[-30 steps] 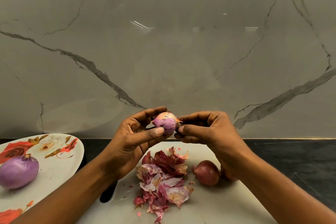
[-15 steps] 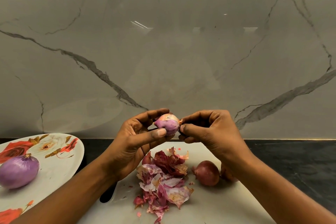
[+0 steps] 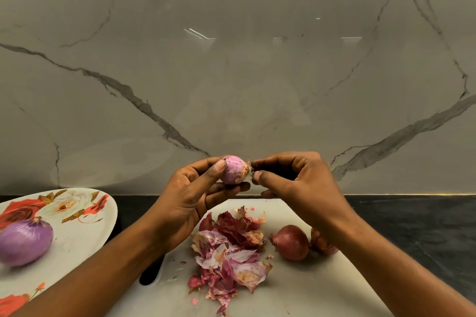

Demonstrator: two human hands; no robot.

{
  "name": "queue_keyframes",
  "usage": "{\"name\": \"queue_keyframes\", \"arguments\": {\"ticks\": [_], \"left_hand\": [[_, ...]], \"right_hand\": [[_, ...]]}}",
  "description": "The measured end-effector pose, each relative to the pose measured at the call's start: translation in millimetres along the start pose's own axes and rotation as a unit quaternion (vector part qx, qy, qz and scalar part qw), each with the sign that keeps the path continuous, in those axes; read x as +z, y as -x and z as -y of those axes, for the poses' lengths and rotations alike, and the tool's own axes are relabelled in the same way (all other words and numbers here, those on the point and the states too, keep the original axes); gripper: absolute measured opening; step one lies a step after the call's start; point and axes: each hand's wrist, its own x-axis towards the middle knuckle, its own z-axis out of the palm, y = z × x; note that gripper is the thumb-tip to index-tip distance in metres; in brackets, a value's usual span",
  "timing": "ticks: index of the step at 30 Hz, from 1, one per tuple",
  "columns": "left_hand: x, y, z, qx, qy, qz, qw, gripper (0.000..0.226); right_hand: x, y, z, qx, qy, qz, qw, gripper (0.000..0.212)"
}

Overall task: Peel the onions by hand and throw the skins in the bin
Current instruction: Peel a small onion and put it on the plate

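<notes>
Our left hand gripped the small onion, now turned and nearly bare, while our right hand pinched its root tuft above the skins, so this one seemed almost peeled.

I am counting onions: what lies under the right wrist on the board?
Part of a second onion, reddish-brown, beside the unpeeled onion. The right forearm covers the rest, so its state cannot be told.
</notes>
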Motion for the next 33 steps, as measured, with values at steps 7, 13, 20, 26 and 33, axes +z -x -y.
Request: {"name": "queue_keyframes", "arguments": {"ticks": [7,13,20,26,33], "left_hand": [[3.0,2.4,4.1,0.009,-0.081,-0.004,0.997,0.037],[0.2,2.5,3.2,0.016,-0.081,-0.017,0.996,0.039],[-1.8,1.3,1.7,0.014,-0.057,-0.014,0.998,0.04],[-3.5,0.7,3.3,0.021,-0.068,0.014,0.997,0.041],[-4.1,1.6,1.4,0.029,-0.039,0.016,0.999,0.041]], "right_hand": [[4.2,4.0,-1.0,-0.008,-0.004,0.047,0.999,0.038],[4.3,4.8,-0.4,-0.03,0.019,0.04,0.999,0.041],[2.9,4.2,-1.0,-0.035,0.02,0.072,0.997,0.048],[1.4,0.2,0.8,0.012,-0.095,0.081,0.992,0.043],[1.3,0.3,-0.7,0.021,-0.119,0.06,0.991,0.034]]}}
